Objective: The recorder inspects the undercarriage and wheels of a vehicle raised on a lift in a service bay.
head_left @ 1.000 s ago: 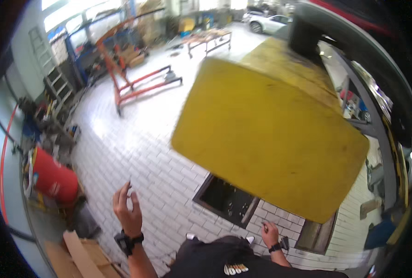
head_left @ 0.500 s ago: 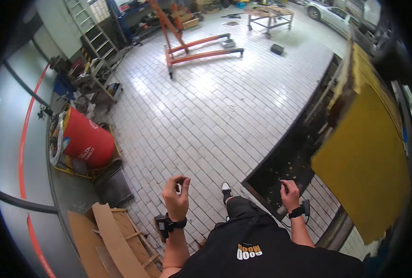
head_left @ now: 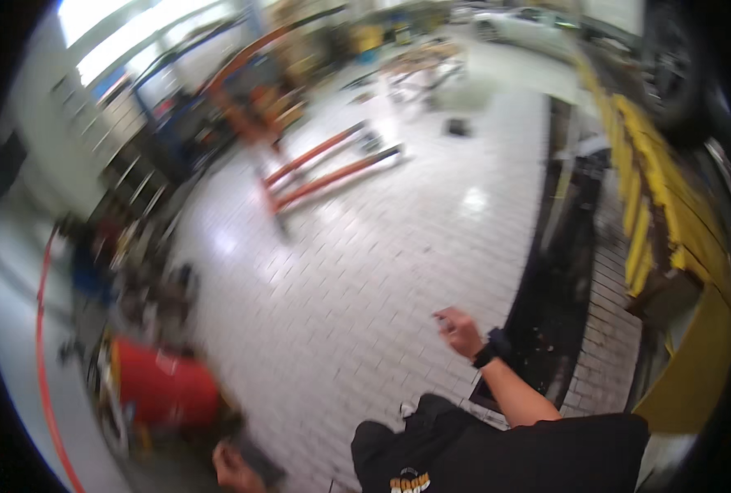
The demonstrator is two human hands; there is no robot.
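Note:
My right hand [head_left: 458, 332] is at the lower middle, over the white tiled floor [head_left: 365, 287], its fingers curled; anything inside them is too small to make out. It is just left of a long dark recessed channel [head_left: 546, 320] in the floor. My left hand [head_left: 232, 467] is low at the lower left, smeared by motion, below a red drum [head_left: 164, 386]. Whether its fingers hold anything is unclear. A yellow lift platform [head_left: 694, 345] runs along the right, with a vehicle's wheel [head_left: 669, 62] above its far part.
An orange engine hoist [head_left: 332, 174] stands ahead on the floor. Behind it are a work table [head_left: 423, 57], a dark box [head_left: 456, 126] and a white car [head_left: 521, 31]. A ladder [head_left: 139, 185] and clutter line the left side, beside a frosted wall panel [head_left: 8, 329] with a red stripe.
The view has swung, taking the yellow platform from the centre to the right side and opening up the floor ahead. My left hand has dropped lower and leftward; my right hand sits further left.

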